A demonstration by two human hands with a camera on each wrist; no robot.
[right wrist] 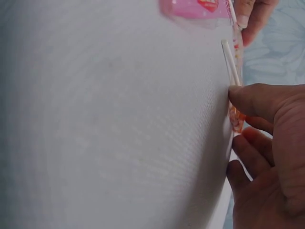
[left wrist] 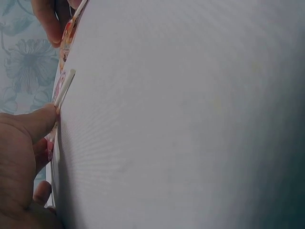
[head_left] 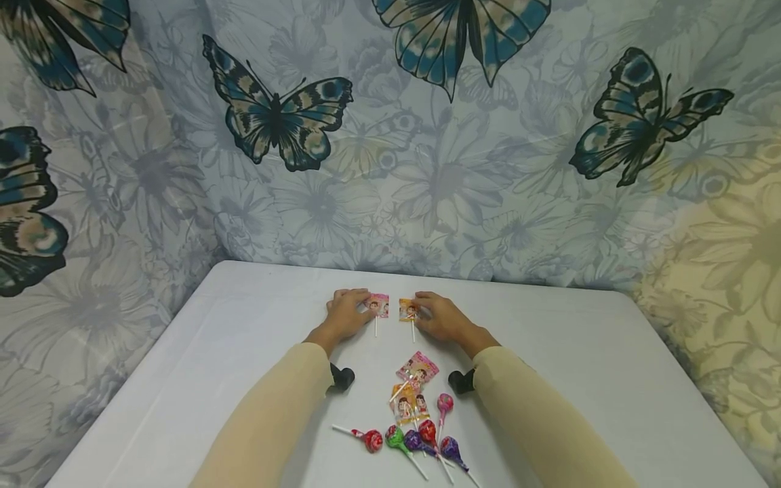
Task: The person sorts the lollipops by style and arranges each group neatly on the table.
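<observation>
Toward the far side of the white table, my left hand (head_left: 348, 315) pinches a flat pink-wrapped lollipop (head_left: 379, 306) by its left edge. Its white stick points toward me. Just to the right, my right hand (head_left: 444, 317) pinches an orange-wrapped lollipop (head_left: 407, 310) by its right edge, stick also toward me. A narrow gap separates the two wrappers. The left wrist view shows the left thumb (left wrist: 43, 121) against the pink packet beside the stick. In the right wrist view the right thumb (right wrist: 252, 98) lies over the orange packet, with the other fingers behind and below.
Nearer me on the white table (head_left: 201, 379) lie another pink-wrapped lollipop (head_left: 417, 367) and an orange-wrapped one (head_left: 404, 405), overlapping. Closer still are several round lollipops, among them a red one (head_left: 373, 441) and a green one (head_left: 394, 435). Butterfly-patterned cloth (head_left: 439, 224) hangs behind.
</observation>
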